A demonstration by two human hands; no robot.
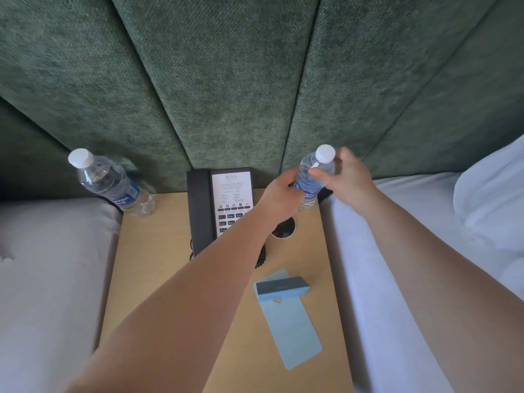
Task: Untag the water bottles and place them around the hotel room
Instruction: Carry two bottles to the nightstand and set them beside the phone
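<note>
A clear water bottle [313, 177] with a white cap and blue label stands at the back right corner of the wooden nightstand [158, 268]. My left hand [279, 192] grips its body from the left. My right hand [350, 178] holds its neck just under the cap. A second, matching water bottle [113, 185] stands alone at the back left corner, touched by neither hand. No tag shows on either bottle.
A black desk phone [215, 205] sits at the back middle, its coiled cord trailing forward. A light blue card [292, 333] with a small blue-grey box [280, 286] on it lies near the front. Beds flank the nightstand; a green padded headboard [226, 80] rises behind.
</note>
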